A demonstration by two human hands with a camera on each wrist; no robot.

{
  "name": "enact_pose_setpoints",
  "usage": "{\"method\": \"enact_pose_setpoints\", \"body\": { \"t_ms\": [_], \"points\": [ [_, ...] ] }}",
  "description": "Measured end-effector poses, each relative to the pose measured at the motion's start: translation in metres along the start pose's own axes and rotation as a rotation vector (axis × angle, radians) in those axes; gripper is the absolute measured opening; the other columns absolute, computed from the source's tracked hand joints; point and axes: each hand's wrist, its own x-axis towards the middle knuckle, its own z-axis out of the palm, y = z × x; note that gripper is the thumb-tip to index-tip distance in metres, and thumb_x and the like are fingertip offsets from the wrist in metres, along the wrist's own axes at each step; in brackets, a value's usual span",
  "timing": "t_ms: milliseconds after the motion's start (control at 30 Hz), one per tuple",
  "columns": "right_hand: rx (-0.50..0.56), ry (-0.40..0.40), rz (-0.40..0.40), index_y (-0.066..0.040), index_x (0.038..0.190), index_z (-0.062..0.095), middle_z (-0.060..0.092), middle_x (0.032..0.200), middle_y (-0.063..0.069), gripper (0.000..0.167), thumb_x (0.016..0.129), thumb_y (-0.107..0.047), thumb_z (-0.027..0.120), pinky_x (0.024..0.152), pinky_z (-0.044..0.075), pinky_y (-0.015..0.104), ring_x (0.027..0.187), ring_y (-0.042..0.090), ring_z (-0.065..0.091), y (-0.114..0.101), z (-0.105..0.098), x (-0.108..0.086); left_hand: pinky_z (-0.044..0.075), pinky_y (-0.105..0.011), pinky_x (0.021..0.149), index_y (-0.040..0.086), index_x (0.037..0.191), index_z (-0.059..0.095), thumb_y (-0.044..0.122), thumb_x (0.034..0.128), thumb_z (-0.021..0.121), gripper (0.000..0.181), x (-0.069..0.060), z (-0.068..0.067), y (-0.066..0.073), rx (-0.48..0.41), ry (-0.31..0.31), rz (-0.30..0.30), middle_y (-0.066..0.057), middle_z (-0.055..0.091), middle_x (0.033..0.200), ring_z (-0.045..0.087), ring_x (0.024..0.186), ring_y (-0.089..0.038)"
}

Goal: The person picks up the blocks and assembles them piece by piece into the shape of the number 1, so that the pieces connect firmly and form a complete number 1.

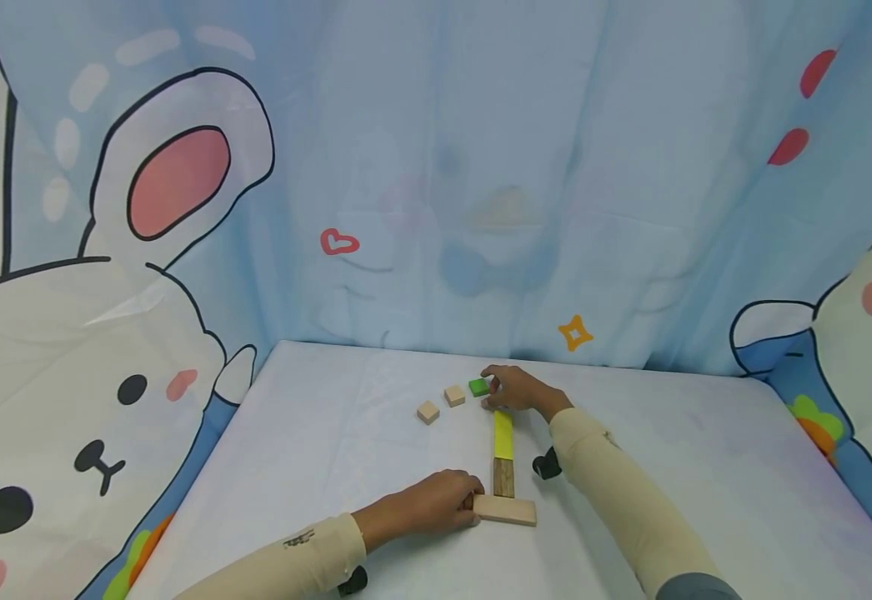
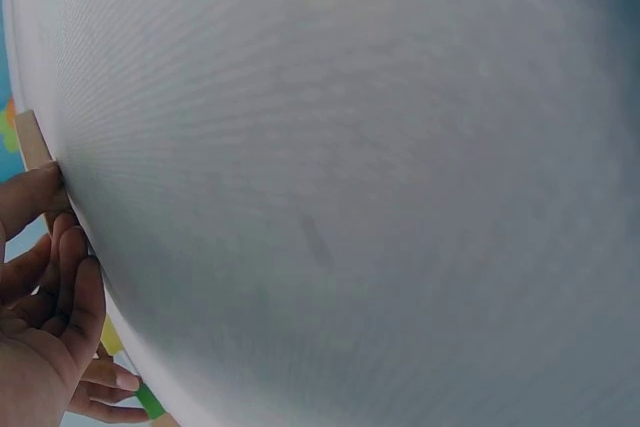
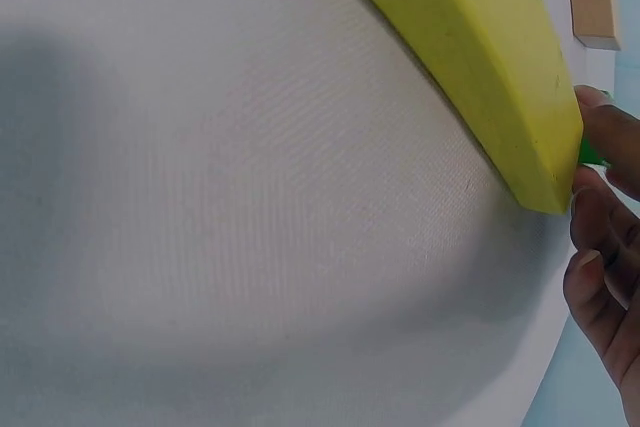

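Note:
On the table, my left hand (image 1: 436, 502) pinches a small dark brown block (image 1: 469, 502) at the left end of a light wooden plank (image 1: 507, 510). In the left wrist view, thumb and fingers meet around that piece beside the plank (image 2: 32, 139). A brown wood-grain block (image 1: 503, 477) runs away from the plank, in line with a yellow block (image 1: 503, 435). Beyond the yellow block's far end, my right hand (image 1: 518, 389) has thumb and finger spread on either side of a green block (image 1: 478, 387); whether they touch it is unclear. The right wrist view shows the yellow block (image 3: 480, 57) beside the fingertips.
Two small light wooden blocks, one nearer (image 1: 428, 412) and one farther (image 1: 454, 395), lie left of the green block. A printed blue curtain (image 1: 436, 208) hangs behind the white table (image 1: 316, 450) and along its sides.

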Motion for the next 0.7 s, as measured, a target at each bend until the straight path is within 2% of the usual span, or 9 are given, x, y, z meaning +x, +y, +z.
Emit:
{"method": "enact_pose_setpoints", "body": {
  "t_ms": [367, 700],
  "points": [
    [-0.022, -0.001, 0.020, -0.008, 0.143, 0.052, 0.065, 0.117, 0.013, 0.055, 0.094, -0.025, 0.072, 0.092, 0.050, 0.043, 0.099, 0.022, 0.058, -0.0020, 0.0028, 0.0048, 0.044, -0.013, 0.065, 0.007, 0.120, 0.068, 0.021, 0.0916, 0.075, 0.032, 0.0008, 0.0013, -0.0019, 0.003, 0.004, 0.010, 0.010, 0.060, 0.083, 0.050, 0.070, 0.003],
    [-0.031, 0.032, -0.003, -0.008, 0.137, 0.057, 0.066, 0.117, 0.014, 0.045, 0.095, -0.020, 0.070, 0.095, 0.050, 0.046, 0.103, 0.024, 0.060, -0.0042, 0.0039, 0.0036, 0.044, -0.013, 0.065, 0.009, 0.120, 0.069, 0.021, 0.0916, 0.075, 0.031, -0.0005, -0.0007, 0.0008, 0.021, 0.009, 0.010, 0.011, 0.061, 0.084, 0.050, 0.071, 0.003]
  ]
}}
